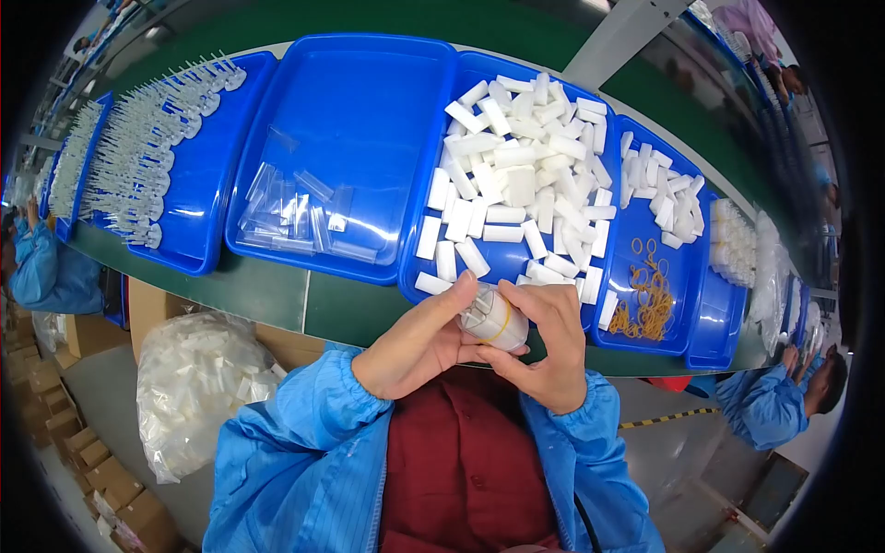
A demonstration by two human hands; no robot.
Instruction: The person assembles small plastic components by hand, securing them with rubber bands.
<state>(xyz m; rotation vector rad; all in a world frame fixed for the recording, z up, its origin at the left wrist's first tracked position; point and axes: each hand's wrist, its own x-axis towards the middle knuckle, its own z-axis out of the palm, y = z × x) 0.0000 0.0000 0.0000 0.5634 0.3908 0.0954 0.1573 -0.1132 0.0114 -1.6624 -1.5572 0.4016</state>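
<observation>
A left hand and a right hand grasp a banded bundle over a work table.
From where I stand, both hands clasp its sides, a yellow rubber band around it. The clear and whitish bundle is just in front of a blue tray of white blocks. If the band rolled off an end, or either grip slackened, pieces could slide out and scatter among the blocks.

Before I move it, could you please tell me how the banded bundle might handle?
The banded bundle looks roundish, so it may roll on its side. Its clear, shiny surface could be slippery, and the yellow band probably keeps it together.
</observation>
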